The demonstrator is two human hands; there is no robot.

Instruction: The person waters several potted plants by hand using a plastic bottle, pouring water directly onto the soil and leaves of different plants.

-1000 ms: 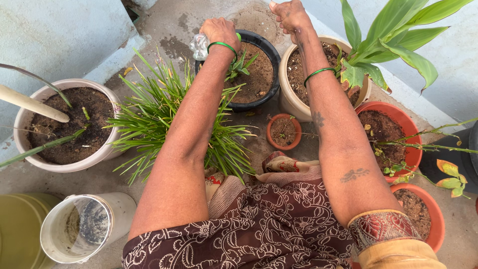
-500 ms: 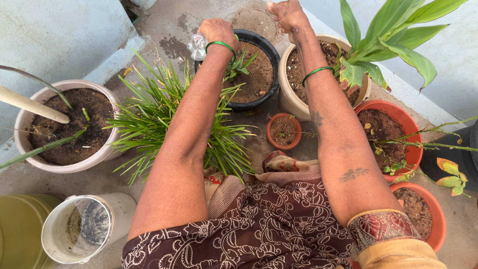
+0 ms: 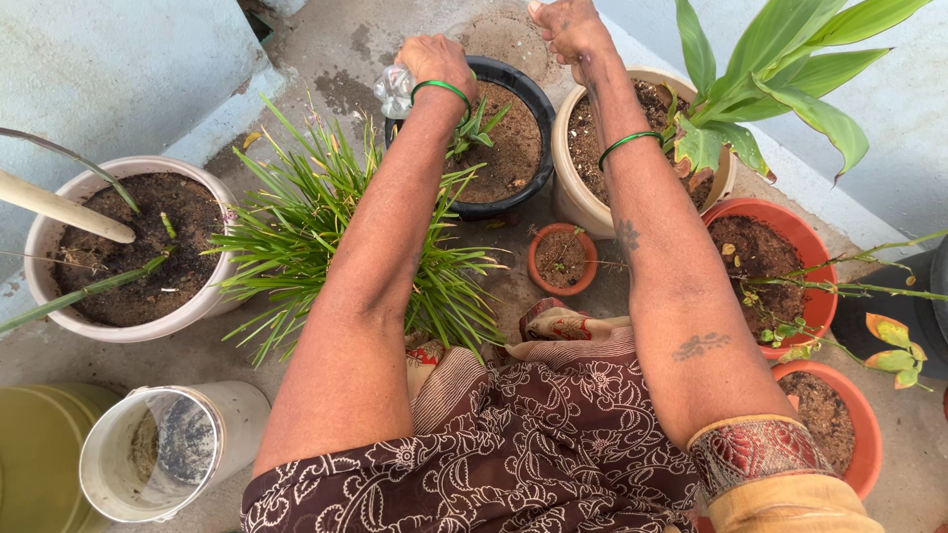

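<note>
At the top centre of the frame, left hand (image 3: 435, 61) closed around a crumpled clear plastic piece (image 3: 394, 91), held over the near-left rim of the black pot (image 3: 541, 107); green bangle (image 3: 441, 89) on that wrist. Small green plant (image 3: 472, 130) rooted in the black pot's dark soil, just right of the wrist. Further right along the top edge, right hand (image 3: 567, 28) loosely curled, partly cut off by the frame, gripping nothing visible, hovering above the cream pot (image 3: 573, 202) with the broad-leaved plant (image 3: 780, 74). Below the left forearm, a grassy clump (image 3: 296, 227). At centre, a small terracotta pot (image 3: 562, 261) on the concrete floor (image 3: 346, 54). At left, a white pot (image 3: 123, 324) of soil; at lower left, a white bucket (image 3: 168, 449). At right, orange pots (image 3: 790, 237).
</note>
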